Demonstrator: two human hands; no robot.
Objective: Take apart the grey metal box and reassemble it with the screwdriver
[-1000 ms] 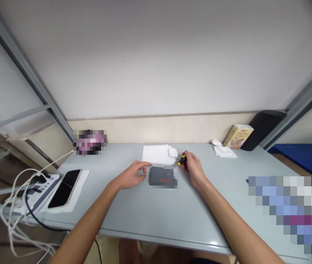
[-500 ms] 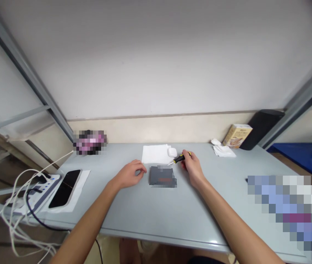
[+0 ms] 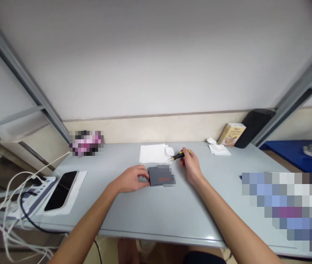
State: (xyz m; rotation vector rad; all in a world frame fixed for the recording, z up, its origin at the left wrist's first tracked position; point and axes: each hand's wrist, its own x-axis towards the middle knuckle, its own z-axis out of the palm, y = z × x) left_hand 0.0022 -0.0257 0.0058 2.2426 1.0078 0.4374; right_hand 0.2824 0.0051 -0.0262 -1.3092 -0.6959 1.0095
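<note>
Near the middle of the desk sits a small dark grey box-shaped device (image 3: 157,176), flat, with a row of small slots along its front edge; part of it is blurred out. My left hand (image 3: 132,178) grips its left side, thumb at the front corner and fingers at the back corner. In my right hand (image 3: 191,164) is a screwdriver (image 3: 178,156) with a black and yellow handle. Its thin shaft points left, the tip just behind the device's back edge; whether they touch, I cannot tell.
White paper (image 3: 151,153) and a white rounded case (image 3: 169,151) lie behind the device. To the left are a phone (image 3: 61,190) and a power strip (image 3: 39,196) with tangled cables. A yellow box (image 3: 231,134), tissues (image 3: 218,149) and a black case (image 3: 254,128) stand back right.
My left hand has moved right and taken hold of the device's left side, and the front slots now show. The screwdriver's tip has shifted slightly left.
</note>
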